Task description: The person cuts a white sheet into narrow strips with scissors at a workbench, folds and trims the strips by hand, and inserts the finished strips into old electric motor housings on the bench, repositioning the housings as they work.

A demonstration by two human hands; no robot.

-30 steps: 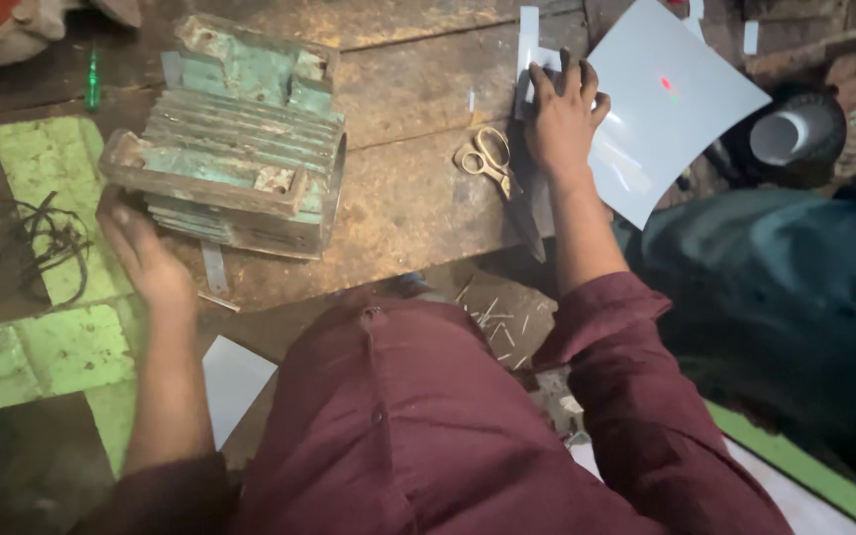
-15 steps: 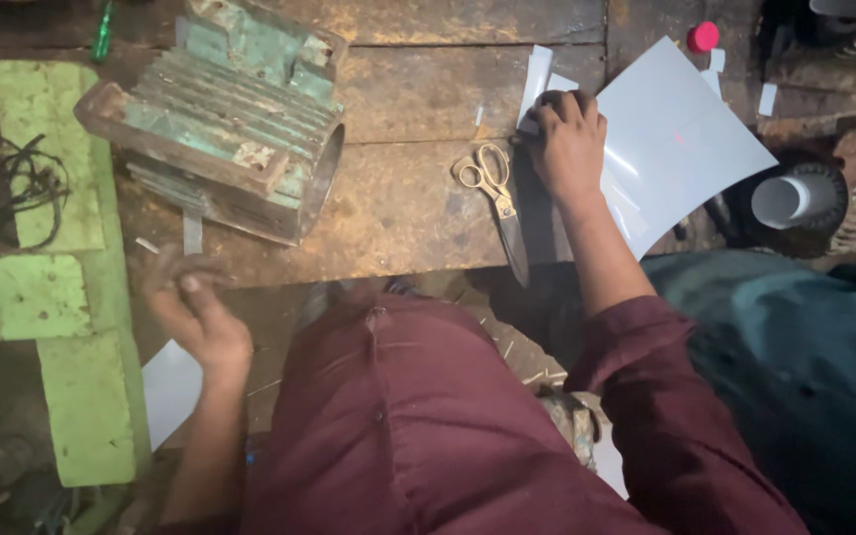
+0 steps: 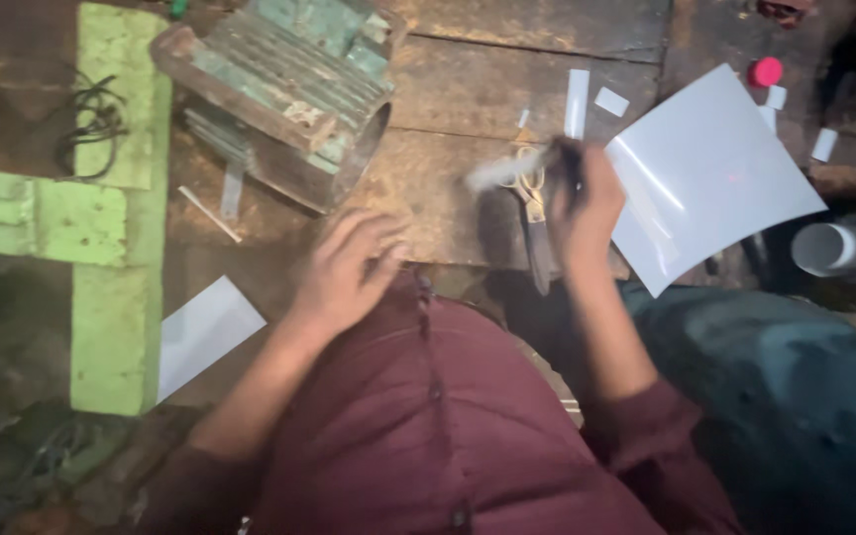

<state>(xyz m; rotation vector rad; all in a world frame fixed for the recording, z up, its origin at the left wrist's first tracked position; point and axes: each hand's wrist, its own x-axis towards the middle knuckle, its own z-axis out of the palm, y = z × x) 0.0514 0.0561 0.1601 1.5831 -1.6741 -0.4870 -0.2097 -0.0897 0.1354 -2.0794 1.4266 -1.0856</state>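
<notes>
Left hand [image 3: 354,267], fingers spread, has moved toward the scissors [image 3: 532,213]; right hand [image 3: 587,198] now pinches a paper strip [image 3: 502,173].

I see a narrow white strip [image 3: 507,170] pinched in my right hand [image 3: 587,203], blurred, pointing left and slightly down over the wooden surface [image 3: 468,89]. Just beneath it lie the scissors [image 3: 535,223], yellowish handles up by the strip, dark blades pointing toward me. A large white sheet [image 3: 710,173] lies just right of that hand, glossy, turned corner-on, one corner hanging past the surface's edge. Whether the hand touches it I cannot tell.
</notes>
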